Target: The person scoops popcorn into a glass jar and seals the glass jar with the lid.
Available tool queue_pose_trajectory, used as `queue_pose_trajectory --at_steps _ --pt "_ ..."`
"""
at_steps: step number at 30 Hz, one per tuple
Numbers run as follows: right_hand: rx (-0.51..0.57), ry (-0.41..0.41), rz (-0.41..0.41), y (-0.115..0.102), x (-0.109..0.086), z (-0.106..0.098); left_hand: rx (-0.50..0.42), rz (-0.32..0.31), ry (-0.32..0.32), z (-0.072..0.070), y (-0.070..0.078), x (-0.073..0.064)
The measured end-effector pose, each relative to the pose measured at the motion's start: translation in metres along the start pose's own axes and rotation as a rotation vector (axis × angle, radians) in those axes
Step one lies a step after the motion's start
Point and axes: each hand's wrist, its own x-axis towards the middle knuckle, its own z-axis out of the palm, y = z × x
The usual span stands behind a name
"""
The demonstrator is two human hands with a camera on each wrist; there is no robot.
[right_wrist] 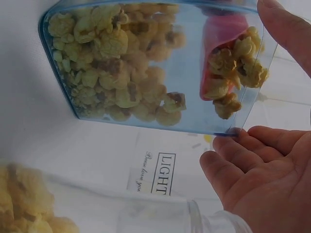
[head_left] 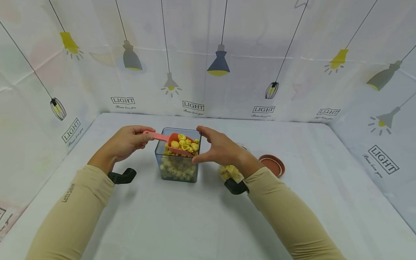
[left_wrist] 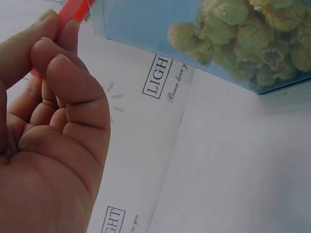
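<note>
My left hand (head_left: pixel 131 142) grips the handle of a pink-red scoop (head_left: pixel 158 136). Popcorn (head_left: pixel 184 143) fills the scoop, whose bowl lies inside the top of a clear bluish container (head_left: pixel 162 159). More yellow popcorn (right_wrist: pixel 112 63) sits in the lower part of this container. At the container's right side, my right hand (head_left: pixel 221 146) holds the rim, thumb at the near corner and fingers at the far one. The left wrist view shows curled fingers and only a bit of the red handle (left_wrist: pixel 73 14); the scoop's bowl is out of that view.
A clear jar (right_wrist: pixel 155 213) with popcorn in it is right of the container, partly hidden behind my right wrist in the head view. Beyond that wrist lies a round reddish-brown lid (head_left: pixel 272 165). A white cloth (head_left: pixel 156 224) printed with lamps behind covers the table.
</note>
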Motion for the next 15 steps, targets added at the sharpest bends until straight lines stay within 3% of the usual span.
queue_pose_trajectory --at_steps 8,15 --pt "-0.002 -0.001 -0.003 -0.0006 0.0002 0.0001 -0.009 -0.004 0.02 -0.001 -0.0012 -0.003" --pt "0.0 0.003 0.006 -0.0004 -0.0003 0.0006 -0.015 0.034 -0.003 0.0074 0.0026 -0.0014"
